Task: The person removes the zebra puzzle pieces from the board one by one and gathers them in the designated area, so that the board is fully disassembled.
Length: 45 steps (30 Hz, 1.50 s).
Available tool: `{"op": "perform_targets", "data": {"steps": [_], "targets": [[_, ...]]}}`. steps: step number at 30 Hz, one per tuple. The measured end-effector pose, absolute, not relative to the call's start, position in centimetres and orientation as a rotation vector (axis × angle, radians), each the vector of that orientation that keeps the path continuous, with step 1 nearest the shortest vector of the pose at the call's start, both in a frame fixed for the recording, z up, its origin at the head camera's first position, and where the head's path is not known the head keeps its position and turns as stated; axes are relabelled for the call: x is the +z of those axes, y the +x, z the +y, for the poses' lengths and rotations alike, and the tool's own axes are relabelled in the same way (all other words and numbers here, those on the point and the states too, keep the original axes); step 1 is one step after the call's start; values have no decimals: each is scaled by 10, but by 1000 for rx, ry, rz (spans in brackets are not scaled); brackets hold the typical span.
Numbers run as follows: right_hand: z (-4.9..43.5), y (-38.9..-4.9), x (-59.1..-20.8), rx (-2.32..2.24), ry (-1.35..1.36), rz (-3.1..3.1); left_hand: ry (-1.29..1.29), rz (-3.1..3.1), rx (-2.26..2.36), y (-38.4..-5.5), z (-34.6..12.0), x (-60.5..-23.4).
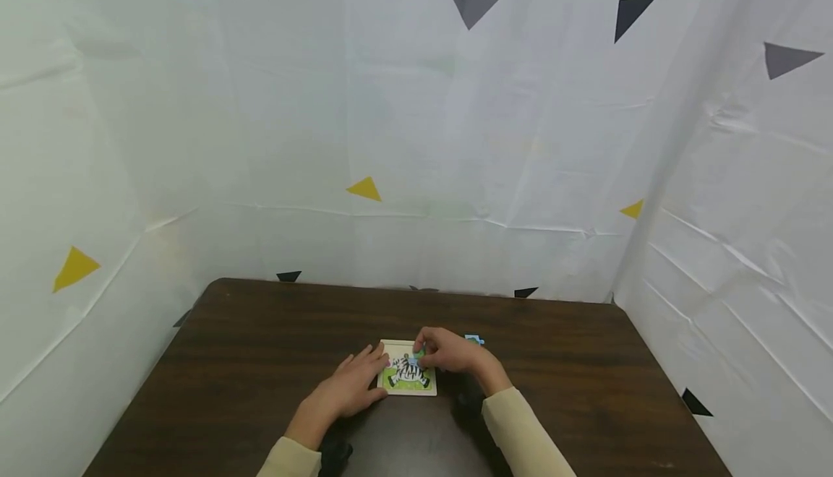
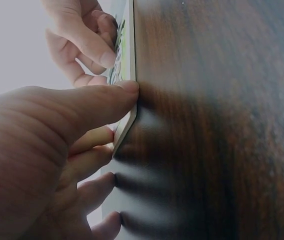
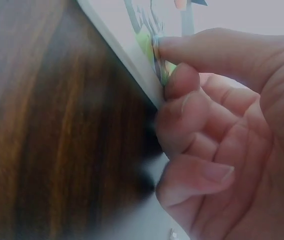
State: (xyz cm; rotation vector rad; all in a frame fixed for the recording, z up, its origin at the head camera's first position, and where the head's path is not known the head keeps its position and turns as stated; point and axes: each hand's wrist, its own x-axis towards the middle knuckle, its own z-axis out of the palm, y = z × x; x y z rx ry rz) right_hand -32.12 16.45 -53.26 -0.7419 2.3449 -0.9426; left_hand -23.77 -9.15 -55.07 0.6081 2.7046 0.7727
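A small wooden jigsaw board (image 1: 411,392) with a zebra picture lies on the dark table, between both hands. My left hand (image 1: 354,381) rests at its left side with the fingers spread and fairly straight. In the left wrist view the thumb (image 2: 128,87) touches the board's edge, and two fingertips touch the corner beyond. The right hand (image 1: 449,351) is over the board's upper right part. Its thumb and index finger pinch a small green and blue puzzle piece (image 1: 419,354), partly hidden by the fingers. In the right wrist view the piece (image 3: 157,57) looks tilted at the board.
Another blue and green puzzle piece (image 1: 473,338) lies on the table behind the right wrist, partly covered by it. The brown wood table (image 1: 273,332) reaches back to a white curtain (image 1: 416,115) with yellow, grey and black triangles. Light curtains also hang on both sides.
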Motion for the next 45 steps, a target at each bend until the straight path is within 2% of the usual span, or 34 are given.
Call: {"op": "perform_targets", "data": {"steps": [17, 34, 45], "targets": [[165, -318, -541, -966, -720, 2518, 607, 2703, 747, -238, -87, -544], [186, -314, -540, -1282, -730, 2510, 605, 2708, 786, -244, -83, -551], [206, -305, -538, -1347, -525, 2673, 582, 2704, 828, -244, -90, -552]]}}
